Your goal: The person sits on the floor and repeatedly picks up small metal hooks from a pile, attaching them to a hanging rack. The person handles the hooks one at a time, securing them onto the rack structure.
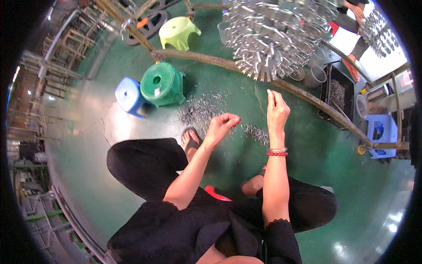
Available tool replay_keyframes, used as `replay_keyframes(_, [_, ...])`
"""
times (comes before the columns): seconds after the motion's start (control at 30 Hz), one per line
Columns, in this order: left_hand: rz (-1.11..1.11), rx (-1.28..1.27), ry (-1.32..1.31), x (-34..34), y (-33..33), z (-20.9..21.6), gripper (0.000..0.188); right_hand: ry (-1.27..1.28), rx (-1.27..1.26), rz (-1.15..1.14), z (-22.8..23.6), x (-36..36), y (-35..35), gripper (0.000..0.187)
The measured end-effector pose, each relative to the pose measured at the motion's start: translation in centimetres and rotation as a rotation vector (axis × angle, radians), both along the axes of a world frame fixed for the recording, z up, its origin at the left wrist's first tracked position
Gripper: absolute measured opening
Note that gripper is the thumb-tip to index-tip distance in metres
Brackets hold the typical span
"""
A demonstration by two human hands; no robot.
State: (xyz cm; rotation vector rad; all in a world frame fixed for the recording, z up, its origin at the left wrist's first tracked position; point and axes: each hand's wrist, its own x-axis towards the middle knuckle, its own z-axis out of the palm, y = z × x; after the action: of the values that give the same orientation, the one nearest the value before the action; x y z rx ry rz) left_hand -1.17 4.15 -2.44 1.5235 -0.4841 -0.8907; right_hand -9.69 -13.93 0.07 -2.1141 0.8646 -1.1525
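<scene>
My left hand [222,126] is closed in a pinch above the floor, between two heaps of small metal hooks. Anything in its fingers is too small to make out. My right hand [277,112], with a red bead bracelet on its wrist, is raised with fingers pressed together just below a big hanging cluster of shiny metal pieces [272,39]. It does not touch the cluster, and what it pinches cannot be seen. A wide scatter of grey metal hooks [200,110] lies on the green floor, and a smaller heap of hooks [256,133] lies between my hands.
A wooden pole [307,93] crosses beyond my hands. Green [169,83], blue [127,96] and yellow-green [178,31] stools stand to the left. On the right are a black crate of metal parts [337,92], a blue stool [382,132] and another person beside a second cluster [379,35].
</scene>
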Motion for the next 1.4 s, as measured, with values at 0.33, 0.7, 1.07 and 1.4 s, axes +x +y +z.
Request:
replay_keyframes(0.33, [0.112,-0.166,0.115,1.2,-2.0,0.0,0.022,-0.078,0.357,0.022,2.2,-0.7,1.0,0.019])
replay_keyframes(0.7, [0.262,-0.299,0.181,2.4,0.0,-1.1,0.021,-0.208,0.381,0.116,6.3,1.3,0.9,0.032])
replay_keyframes(1.07, [0.211,-0.269,0.113,1.5,1.0,-0.6,0.021,-0.261,0.379,0.127,7.3,4.1,0.7,0.034])
replay_keyframes(1.4, [0.142,-0.249,0.009,1.5,0.4,3.2,0.023,-0.289,0.387,0.141,7.4,4.6,-0.1,0.03])
